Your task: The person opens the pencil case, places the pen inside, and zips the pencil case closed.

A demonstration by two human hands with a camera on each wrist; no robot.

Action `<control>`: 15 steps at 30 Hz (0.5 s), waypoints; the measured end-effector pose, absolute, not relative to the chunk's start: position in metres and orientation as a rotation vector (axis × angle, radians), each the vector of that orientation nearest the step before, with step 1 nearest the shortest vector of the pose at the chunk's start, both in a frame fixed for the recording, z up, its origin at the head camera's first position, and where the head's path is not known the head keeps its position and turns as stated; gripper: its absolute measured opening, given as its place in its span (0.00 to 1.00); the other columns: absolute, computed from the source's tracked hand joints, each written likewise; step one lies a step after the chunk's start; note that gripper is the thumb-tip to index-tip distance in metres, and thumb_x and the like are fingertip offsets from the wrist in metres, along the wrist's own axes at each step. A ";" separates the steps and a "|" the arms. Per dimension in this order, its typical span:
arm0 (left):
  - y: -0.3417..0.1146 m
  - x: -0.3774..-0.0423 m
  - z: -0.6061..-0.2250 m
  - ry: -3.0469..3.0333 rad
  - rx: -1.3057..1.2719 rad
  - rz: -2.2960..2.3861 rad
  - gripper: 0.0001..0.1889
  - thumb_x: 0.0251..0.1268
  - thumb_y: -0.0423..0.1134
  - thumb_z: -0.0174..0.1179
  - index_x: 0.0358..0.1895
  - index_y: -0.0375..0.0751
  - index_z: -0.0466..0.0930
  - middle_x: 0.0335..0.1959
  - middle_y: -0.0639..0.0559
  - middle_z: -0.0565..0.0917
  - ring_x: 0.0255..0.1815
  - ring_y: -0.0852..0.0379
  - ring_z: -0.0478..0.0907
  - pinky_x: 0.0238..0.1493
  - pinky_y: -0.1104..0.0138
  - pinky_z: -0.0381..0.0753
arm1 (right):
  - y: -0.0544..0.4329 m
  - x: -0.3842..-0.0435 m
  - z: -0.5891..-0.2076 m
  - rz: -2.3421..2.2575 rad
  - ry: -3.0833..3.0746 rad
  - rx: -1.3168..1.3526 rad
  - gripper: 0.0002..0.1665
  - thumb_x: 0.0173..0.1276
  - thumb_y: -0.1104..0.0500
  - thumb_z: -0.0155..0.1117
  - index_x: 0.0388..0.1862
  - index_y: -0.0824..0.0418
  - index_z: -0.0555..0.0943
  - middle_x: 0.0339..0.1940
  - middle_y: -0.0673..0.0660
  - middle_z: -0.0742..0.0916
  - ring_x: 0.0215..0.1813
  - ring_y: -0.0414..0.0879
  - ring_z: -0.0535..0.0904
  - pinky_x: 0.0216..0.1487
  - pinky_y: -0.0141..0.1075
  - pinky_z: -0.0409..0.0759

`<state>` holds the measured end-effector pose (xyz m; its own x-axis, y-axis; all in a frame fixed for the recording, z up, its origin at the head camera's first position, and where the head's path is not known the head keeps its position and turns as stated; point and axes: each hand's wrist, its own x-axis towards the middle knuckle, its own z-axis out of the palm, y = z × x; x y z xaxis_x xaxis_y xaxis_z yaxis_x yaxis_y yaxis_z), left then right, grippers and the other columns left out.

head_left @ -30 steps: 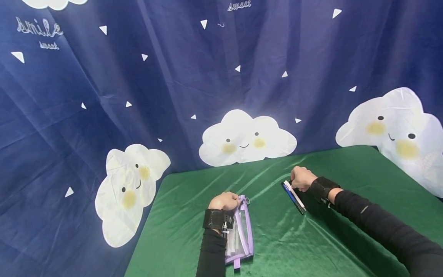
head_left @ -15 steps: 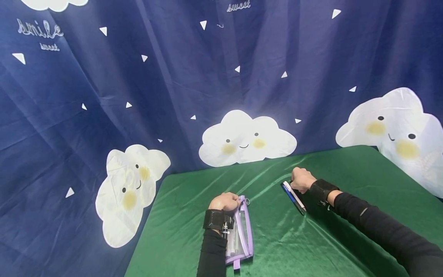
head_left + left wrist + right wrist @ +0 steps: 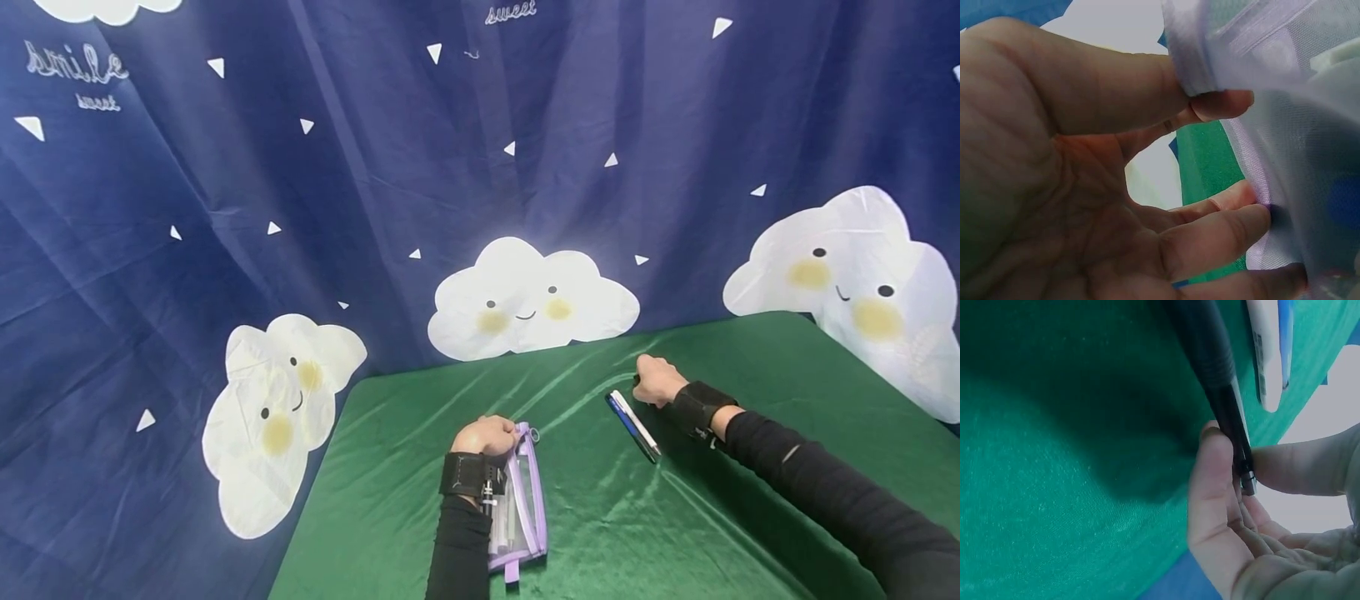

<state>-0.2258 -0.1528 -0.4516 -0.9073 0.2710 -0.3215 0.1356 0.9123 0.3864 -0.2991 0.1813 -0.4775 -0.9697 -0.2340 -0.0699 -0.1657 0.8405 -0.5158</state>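
My left hand (image 3: 486, 436) holds the top edge of a see-through mesh pencil case (image 3: 537, 500) with lilac trim. In the left wrist view, the thumb and a finger pinch the lilac rim (image 3: 1192, 50), while other fingers touch the mesh side lower down. Pens show through the mesh, partly hidden by the wrist. My right hand (image 3: 660, 382) pinches a black pen (image 3: 1210, 362) near its end, between thumb and fingers. Just left of that hand, a white pen (image 3: 637, 423) and a blue pen (image 3: 625, 417) lie side by side, with something black along them.
A green cloth (image 3: 585, 517) covers the table. Behind it hangs a dark blue curtain (image 3: 390, 125) printed with white clouds. The zip ring (image 3: 534, 434) sticks out at the pencil case's top corner.
My right hand has shifted slightly right and away from the pens on the cloth. The left hand and the pencil case stay where they were. The head view has turned a little.
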 end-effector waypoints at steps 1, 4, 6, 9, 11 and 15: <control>-0.153 -0.226 -0.451 2.702 0.296 0.507 0.17 0.74 0.44 0.51 0.21 0.49 0.71 0.43 0.46 0.82 0.52 0.44 0.77 0.45 0.54 0.77 | 0.182 -0.299 -0.476 -0.797 2.890 -0.315 0.13 0.53 0.70 0.54 0.18 0.57 0.64 0.18 0.55 0.77 0.15 0.45 0.78 0.17 0.31 0.73; -0.153 -0.225 -0.451 2.704 0.299 0.494 0.17 0.73 0.44 0.51 0.21 0.50 0.70 0.41 0.48 0.82 0.48 0.47 0.76 0.42 0.58 0.75 | 0.184 -0.299 -0.472 -0.815 2.894 -0.309 0.07 0.54 0.70 0.56 0.33 0.71 0.73 0.29 0.65 0.82 0.16 0.46 0.79 0.18 0.33 0.75; -0.153 -0.225 -0.452 2.707 0.308 0.485 0.18 0.73 0.44 0.51 0.20 0.50 0.70 0.41 0.48 0.81 0.50 0.47 0.76 0.43 0.57 0.75 | 0.184 -0.299 -0.468 -0.825 2.901 -0.301 0.20 0.54 0.70 0.56 0.47 0.77 0.74 0.36 0.70 0.83 0.19 0.48 0.79 0.21 0.35 0.76; -0.153 -0.226 -0.453 2.708 0.313 0.485 0.18 0.74 0.45 0.51 0.20 0.50 0.69 0.41 0.47 0.82 0.53 0.44 0.76 0.46 0.55 0.76 | 0.184 -0.301 -0.462 -0.844 2.935 -0.311 0.28 0.53 0.69 0.56 0.56 0.79 0.72 0.43 0.73 0.83 0.27 0.53 0.80 0.29 0.40 0.79; -0.154 -0.226 -0.453 2.709 0.318 0.487 0.18 0.74 0.45 0.51 0.20 0.50 0.69 0.41 0.47 0.82 0.57 0.42 0.76 0.49 0.53 0.77 | 0.183 -0.303 -0.459 -0.864 2.962 -0.314 0.28 0.53 0.69 0.55 0.56 0.78 0.73 0.43 0.72 0.82 0.34 0.57 0.79 0.35 0.44 0.79; -0.154 -0.226 -0.452 2.708 0.317 0.488 0.17 0.74 0.45 0.51 0.21 0.50 0.71 0.46 0.47 0.82 0.63 0.40 0.74 0.54 0.50 0.77 | 0.179 -0.303 -0.453 -0.917 3.014 -0.334 0.23 0.59 0.68 0.55 0.54 0.76 0.74 0.45 0.72 0.82 0.44 0.65 0.79 0.45 0.56 0.80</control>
